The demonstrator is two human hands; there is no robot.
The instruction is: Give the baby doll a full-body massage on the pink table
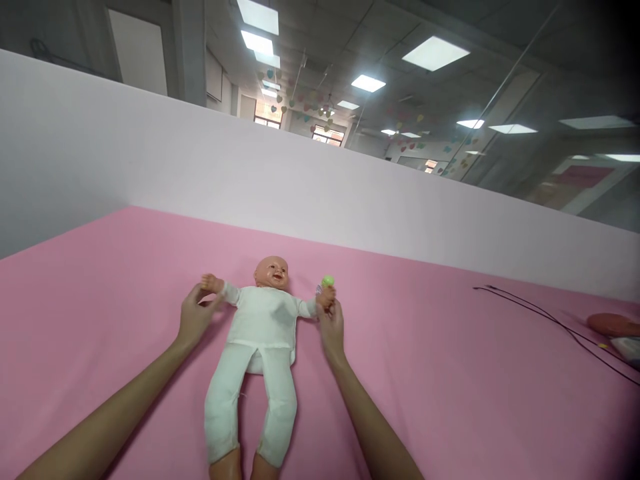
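Cut off at the lower legs of the doll (263,320); half hidden at one of its hands, a green-topped toy (328,281), hard to make out. Beneath the doll, pink counter (425,380); beyond its head, white partition (300,180) and ceiling lights (435,53). Face up between left hand (194,319) and right hand (332,330), with fingers of both grasping its arm ends.

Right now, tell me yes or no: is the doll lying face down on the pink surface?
No, the doll lies on its back on the pink surface, its chest turned upward.
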